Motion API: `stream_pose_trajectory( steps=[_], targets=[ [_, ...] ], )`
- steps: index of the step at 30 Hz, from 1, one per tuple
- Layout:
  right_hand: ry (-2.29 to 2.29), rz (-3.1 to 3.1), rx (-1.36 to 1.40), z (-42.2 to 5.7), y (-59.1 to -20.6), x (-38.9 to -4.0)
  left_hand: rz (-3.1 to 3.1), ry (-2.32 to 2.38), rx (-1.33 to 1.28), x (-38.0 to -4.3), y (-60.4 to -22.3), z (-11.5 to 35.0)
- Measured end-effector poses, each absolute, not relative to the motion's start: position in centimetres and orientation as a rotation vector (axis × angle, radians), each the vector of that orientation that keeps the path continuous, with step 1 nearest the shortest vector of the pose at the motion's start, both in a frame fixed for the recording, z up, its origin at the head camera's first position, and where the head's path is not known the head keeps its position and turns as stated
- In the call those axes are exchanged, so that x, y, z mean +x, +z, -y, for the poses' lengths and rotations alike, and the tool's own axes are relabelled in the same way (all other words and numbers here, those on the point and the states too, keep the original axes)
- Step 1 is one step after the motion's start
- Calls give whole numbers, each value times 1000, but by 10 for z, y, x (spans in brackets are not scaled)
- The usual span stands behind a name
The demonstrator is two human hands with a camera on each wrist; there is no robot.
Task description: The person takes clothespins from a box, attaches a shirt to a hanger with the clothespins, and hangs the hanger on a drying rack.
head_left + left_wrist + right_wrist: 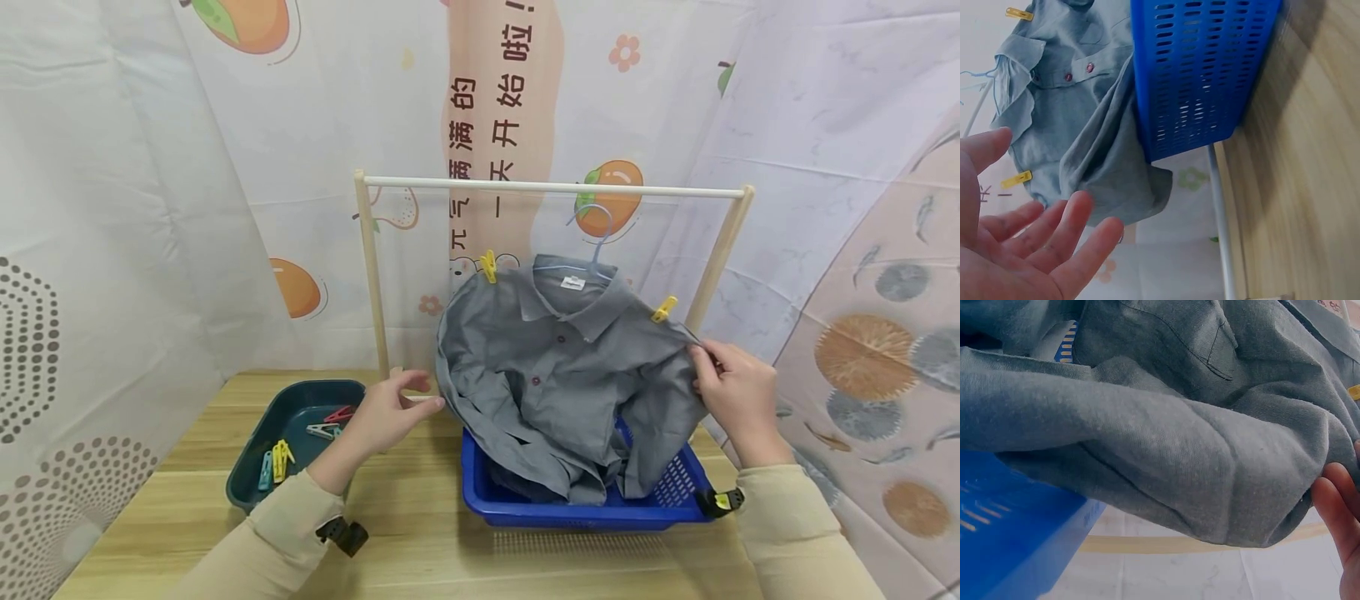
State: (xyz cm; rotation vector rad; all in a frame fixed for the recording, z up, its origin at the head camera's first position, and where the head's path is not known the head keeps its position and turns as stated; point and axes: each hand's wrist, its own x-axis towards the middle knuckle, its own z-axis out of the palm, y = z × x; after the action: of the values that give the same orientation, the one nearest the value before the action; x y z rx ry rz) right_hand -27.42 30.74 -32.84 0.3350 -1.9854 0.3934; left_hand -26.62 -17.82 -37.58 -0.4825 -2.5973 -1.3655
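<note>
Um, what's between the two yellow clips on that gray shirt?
In the head view, the collar and the blue hanger lie between the yellow clips, at the neck of the shirt.

Looking forward and down from head height, farthest back of the three, with clothes rack (pixel 555 187) towards 12 o'clock, left hand (pixel 386 412) near 7 and right hand (pixel 738 396) near 4. Turned sideways in the left wrist view, facing past the near hand at 8 o'clock towards grey shirt (pixel 1079 112) at 10 and blue basket (pixel 1146 94) at 1, with table (pixel 1310 156) at 3; sharing buttoned front and yellow pegs (pixel 1016 180) with the head view. Closest to cloth in the right wrist view, also sideways, with basket at 8 and gripping fingers (pixel 1338 503) at 4, both shared with the head view.
</note>
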Motion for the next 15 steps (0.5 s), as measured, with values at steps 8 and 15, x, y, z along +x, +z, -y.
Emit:
stream_pose_trajectory(
  steps=[8, 15],
  targets=[
    [376, 1995, 323, -314, -332, -273, 2644, -1390, -424, -265, -389, 169],
    [368, 2007, 307, -318, -335, -271, 2705, -1498, -353, -264, -402, 165]
  ],
)
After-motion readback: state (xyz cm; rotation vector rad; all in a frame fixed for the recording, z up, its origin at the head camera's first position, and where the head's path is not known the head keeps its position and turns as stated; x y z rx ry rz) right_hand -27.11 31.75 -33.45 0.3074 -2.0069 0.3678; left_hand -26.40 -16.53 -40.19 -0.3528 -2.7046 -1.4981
